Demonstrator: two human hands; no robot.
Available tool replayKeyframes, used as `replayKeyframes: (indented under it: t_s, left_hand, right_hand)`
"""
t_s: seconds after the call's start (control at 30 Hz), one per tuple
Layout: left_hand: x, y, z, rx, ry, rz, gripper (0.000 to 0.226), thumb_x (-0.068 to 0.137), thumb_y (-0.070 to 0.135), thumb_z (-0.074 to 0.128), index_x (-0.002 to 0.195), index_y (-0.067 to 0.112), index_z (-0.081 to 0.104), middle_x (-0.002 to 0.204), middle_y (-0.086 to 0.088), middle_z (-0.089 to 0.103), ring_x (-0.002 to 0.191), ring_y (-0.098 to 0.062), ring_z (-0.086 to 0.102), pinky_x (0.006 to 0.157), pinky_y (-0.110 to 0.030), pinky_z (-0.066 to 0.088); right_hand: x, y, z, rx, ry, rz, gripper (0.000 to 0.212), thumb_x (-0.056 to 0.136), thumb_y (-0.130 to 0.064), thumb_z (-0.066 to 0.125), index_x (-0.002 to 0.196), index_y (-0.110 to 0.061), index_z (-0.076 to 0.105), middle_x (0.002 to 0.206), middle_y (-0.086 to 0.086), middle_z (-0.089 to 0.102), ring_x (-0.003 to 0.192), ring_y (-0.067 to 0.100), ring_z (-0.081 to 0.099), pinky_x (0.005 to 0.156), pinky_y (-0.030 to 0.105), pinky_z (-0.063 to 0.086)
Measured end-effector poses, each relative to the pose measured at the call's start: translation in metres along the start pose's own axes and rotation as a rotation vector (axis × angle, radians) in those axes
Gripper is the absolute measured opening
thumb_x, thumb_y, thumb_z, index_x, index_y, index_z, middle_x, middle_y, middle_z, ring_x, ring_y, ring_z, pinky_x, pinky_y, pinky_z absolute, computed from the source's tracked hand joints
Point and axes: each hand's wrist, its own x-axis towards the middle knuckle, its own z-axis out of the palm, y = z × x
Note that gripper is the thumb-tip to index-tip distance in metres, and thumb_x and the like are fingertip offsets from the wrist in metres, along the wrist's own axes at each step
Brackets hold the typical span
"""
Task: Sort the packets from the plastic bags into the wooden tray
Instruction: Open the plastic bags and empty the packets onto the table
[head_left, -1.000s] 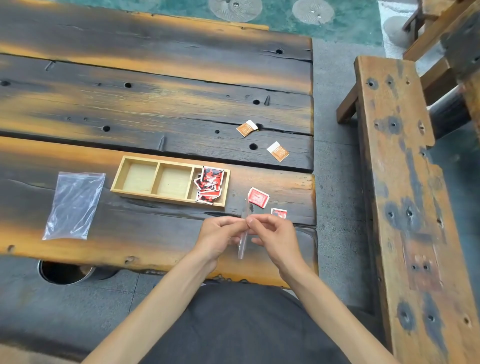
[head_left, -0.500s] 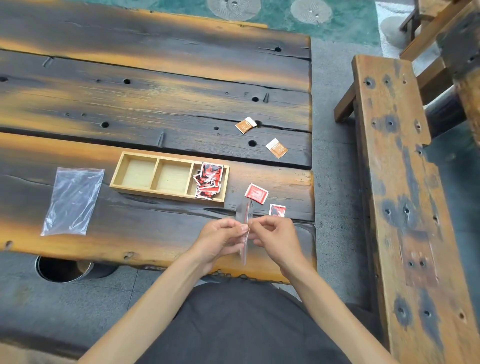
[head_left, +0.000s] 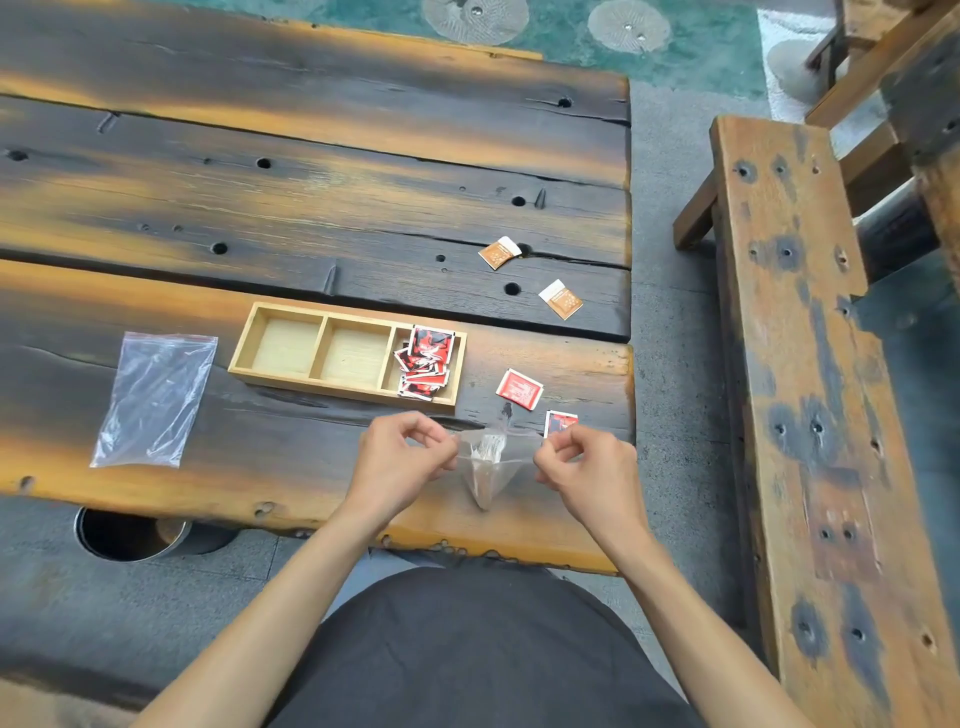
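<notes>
Hands now pulled apart versus half second ago: left hand (head_left: 400, 462) and right hand (head_left: 587, 467) each pinching one lip of clear plastic bag (head_left: 488, 467), mouth stretched open, pale contents visible. Emptying judged next. Wooden tray (head_left: 345, 356): right compartment holding red packets (head_left: 423, 364); other two bare. Loose packets (head_left: 519, 388) nearby. Charred plank table (head_left: 311, 208); bench (head_left: 810, 364) right, concrete floor.

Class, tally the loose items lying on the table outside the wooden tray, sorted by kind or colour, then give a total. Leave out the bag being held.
Red packets: 2, one and one partly hidden behind the right hand.
Orange packets: 2, one and one.
Clear plastic bags: 1.
Total: 5
</notes>
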Motion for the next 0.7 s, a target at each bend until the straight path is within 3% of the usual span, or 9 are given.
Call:
replayKeyframes:
  t_s: [0.17,0.27,0.4,0.5,0.6,0.7]
  left_hand:
    - [0.003,0.012,-0.013,0.409,-0.030,0.270,0.010,0.077,0.015,0.080,0.071,0.021,0.073,0.067,0.005,0.072,0.063,-0.007,0.068,0.066,-0.017,0.056]
    - [0.005,0.023,-0.015,0.604,-0.124,0.452,0.011,0.078,0.013,0.077,0.073,0.022,0.073,0.068,0.009,0.070,0.065,-0.003,0.066,0.067,-0.019,0.055]
    - [0.004,0.040,-0.014,0.648,-0.185,0.528,0.006,0.079,0.016,0.077,0.076,0.021,0.076,0.070,0.009,0.072,0.067,0.000,0.066,0.067,-0.016,0.056]
    - [0.000,0.053,-0.015,0.639,-0.213,0.530,0.006,0.078,0.015,0.077,0.075,0.019,0.077,0.068,0.009,0.072,0.065,-0.002,0.067,0.065,-0.017,0.056]
    - [-0.008,0.070,-0.022,0.636,-0.227,0.532,0.007,0.077,0.011,0.077,0.074,0.018,0.076,0.067,0.007,0.072,0.065,-0.005,0.068,0.062,-0.014,0.054]
    - [-0.020,0.093,-0.041,0.629,-0.248,0.539,0.009,0.078,0.010,0.078,0.074,0.018,0.076,0.068,0.006,0.073,0.066,-0.007,0.069,0.062,-0.017,0.056]
  right_hand:
    - [0.002,0.011,-0.014,-0.188,-0.030,-0.095,0.012,0.081,-0.028,0.068,0.073,-0.023,0.075,0.066,-0.009,0.074,0.069,0.011,0.070,0.073,0.031,0.058]
    - [0.004,0.016,-0.020,-0.296,-0.012,-0.176,0.012,0.083,-0.026,0.069,0.078,-0.022,0.079,0.070,-0.007,0.076,0.071,0.015,0.073,0.071,0.029,0.054]
    - [0.009,0.026,-0.026,-0.301,-0.065,-0.247,0.012,0.088,-0.029,0.070,0.086,-0.023,0.081,0.073,-0.011,0.076,0.070,0.002,0.072,0.072,0.024,0.055]
    - [0.018,0.034,-0.038,-0.165,-0.284,-0.253,0.014,0.089,-0.037,0.077,0.097,-0.027,0.080,0.084,-0.016,0.078,0.079,-0.005,0.071,0.077,0.014,0.055]
    - [0.028,0.040,-0.038,0.155,-0.576,-0.204,0.048,0.077,-0.036,0.088,0.120,-0.027,0.071,0.110,-0.010,0.077,0.104,0.001,0.071,0.088,0.018,0.056]
    - [0.041,0.042,-0.019,0.059,-0.638,-0.310,0.096,0.066,-0.046,0.094,0.147,-0.043,0.043,0.147,-0.019,0.052,0.135,-0.002,0.049,0.104,0.026,0.049]
